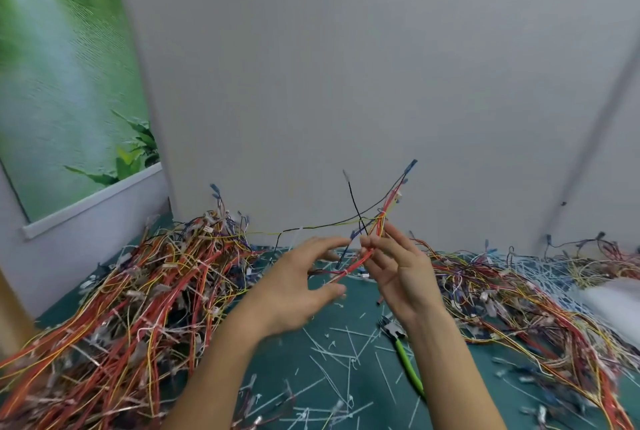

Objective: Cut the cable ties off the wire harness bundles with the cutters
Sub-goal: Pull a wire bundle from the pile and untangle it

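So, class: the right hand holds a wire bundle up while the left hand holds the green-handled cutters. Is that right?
Not quite. In the head view the left hand is open and holds nothing; the green-handled cutters lie untouched on the mat. The right hand does hold the wire bundle up.

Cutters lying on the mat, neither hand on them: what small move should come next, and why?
Probably the left hand should pinch the bundle so the right hand, now holding it, can reach for the cutters beside its forearm; a white tie seems to wrap the red wires.
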